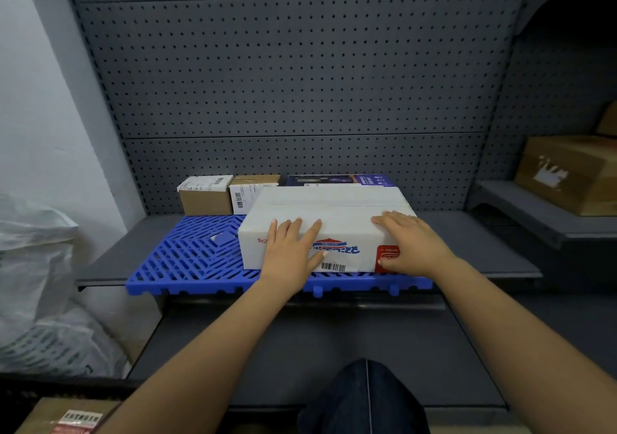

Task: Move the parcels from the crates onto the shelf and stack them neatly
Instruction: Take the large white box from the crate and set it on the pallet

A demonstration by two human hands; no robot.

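Note:
A large white parcel (334, 213) with red and blue print lies on the blue plastic grid mat (187, 260) on the grey shelf (467, 250). My left hand (290, 250) presses flat against the parcel's front face, fingers straight and spread. My right hand (407, 240) rests over its front right corner, fingers extended on top and thumb on the front. Behind the parcel stand a small brown box (205, 196), a labelled brown box (248, 193) and a dark blue printed box (337, 179), lined up along the pegboard back.
A brown carton (567, 173) sits on the neighbouring shelf at right. White plastic sacks (36, 266) lie at left over a crate. Another brown parcel (66, 417) shows at the bottom left corner. A lower grey shelf (300, 350) juts out below.

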